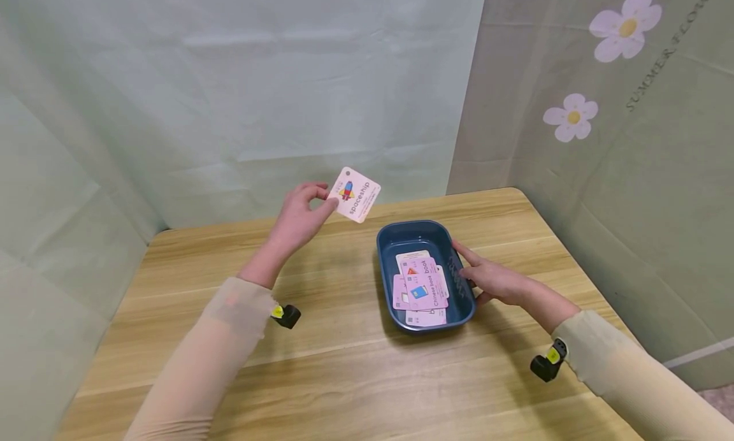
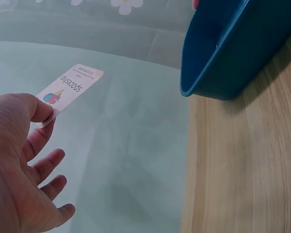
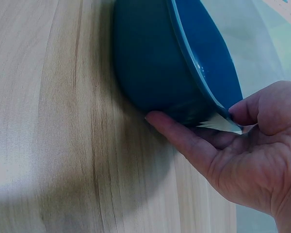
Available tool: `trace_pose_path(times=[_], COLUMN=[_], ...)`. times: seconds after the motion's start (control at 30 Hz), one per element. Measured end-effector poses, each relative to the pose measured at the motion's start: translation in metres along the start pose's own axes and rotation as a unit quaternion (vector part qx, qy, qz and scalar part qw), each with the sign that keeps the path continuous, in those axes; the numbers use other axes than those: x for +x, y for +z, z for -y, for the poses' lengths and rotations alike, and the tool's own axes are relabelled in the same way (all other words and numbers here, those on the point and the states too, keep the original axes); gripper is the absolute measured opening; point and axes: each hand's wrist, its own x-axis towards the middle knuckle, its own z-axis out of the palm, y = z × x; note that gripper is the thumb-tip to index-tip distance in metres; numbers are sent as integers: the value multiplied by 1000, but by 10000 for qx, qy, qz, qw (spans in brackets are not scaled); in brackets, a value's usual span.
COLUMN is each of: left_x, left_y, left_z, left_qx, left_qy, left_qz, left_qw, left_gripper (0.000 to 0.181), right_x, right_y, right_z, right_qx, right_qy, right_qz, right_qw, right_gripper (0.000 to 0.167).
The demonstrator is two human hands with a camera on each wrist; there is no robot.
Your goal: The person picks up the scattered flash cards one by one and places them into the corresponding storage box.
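Note:
Between thumb and forefinger, my left hand (image 1: pixel 299 219) pinches a pink flash card (image 1: pixel 355 195) by one edge; it bears a rocket picture and the word "spaceship". The card is held up above the back of the table, left of a blue plastic basin (image 1: pixel 385 281). In the left wrist view, the other fingers of that hand (image 2: pixel 19 160) are spread away from the card (image 2: pixel 72 87). My right hand (image 1: pixel 496 280) grips the basin's right side, its thumb over the rim (image 3: pixel 211 97) and its fingers against the outer wall. Several pink cards (image 1: pixel 424 291) lie overlapping inside, one reading "Chinese book".
The wooden table (image 1: pixel 332 364) carries the basin right of its middle. A pale curtain (image 1: pixel 287 78) hangs behind the back edge, and a flowered curtain (image 1: pixel 642 173) hangs at the right. Small black cameras (image 1: pixel 287 315) are strapped at both wrists.

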Motion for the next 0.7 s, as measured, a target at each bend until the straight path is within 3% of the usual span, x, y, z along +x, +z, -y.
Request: trace_pose_path(times=[0.7], left_x=[-5], left_y=[11], left_z=[-20], left_qx=[-95], left_qy=[248], left_qz=[166], left_qw=[9995], left_gripper=[25], right_x=[1], right_y=[0], right_z=[0], right_qx=[18], right_qy=[-29], right_qz=[60], right_qw=[10000], right_gripper=[72])
